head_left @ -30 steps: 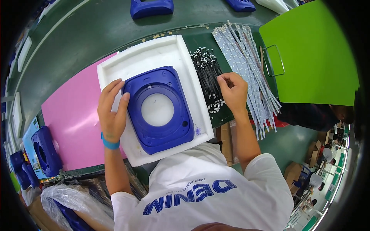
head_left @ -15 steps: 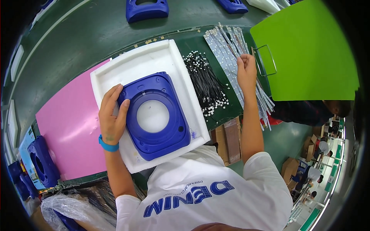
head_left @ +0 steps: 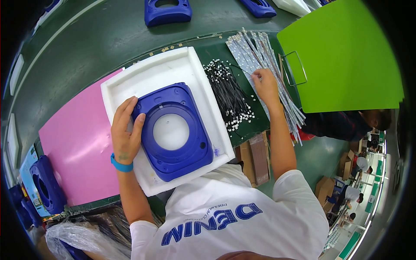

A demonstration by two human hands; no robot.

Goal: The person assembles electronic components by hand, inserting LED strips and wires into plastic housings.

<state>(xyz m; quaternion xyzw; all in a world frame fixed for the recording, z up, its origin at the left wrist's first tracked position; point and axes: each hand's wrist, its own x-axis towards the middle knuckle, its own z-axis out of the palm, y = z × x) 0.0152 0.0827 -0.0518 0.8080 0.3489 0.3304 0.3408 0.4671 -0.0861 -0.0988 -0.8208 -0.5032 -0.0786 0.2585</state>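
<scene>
A blue plastic housing [head_left: 190,154] with a large round opening lies tilted in a white foam tray [head_left: 223,138]. My left hand [head_left: 126,130] grips the housing's upper left edge, thumb on top and fingers along the side. To the right of the tray is a bundle of thin black cables [head_left: 226,93] with white connectors. Beyond it lies a pile of pale LED strips [head_left: 264,56]. Over the strips' left edge, my right hand [head_left: 265,84] is closed in a pinch. A thin black cable [head_left: 238,67] seems to run from the bundle to its fingertips.
A pink sheet [head_left: 82,143] covers the left of the table. A green panel [head_left: 342,56] with a wire handle stands at the right. Other blue housings [head_left: 168,12] lie at the back, and one [head_left: 47,184] at the far left. A person [head_left: 342,125] is partly hidden behind the green panel.
My right hand has moved left and slightly nearer, from the middle of the LED strips to their left edge. My left hand and the blue housing have stayed in place.
</scene>
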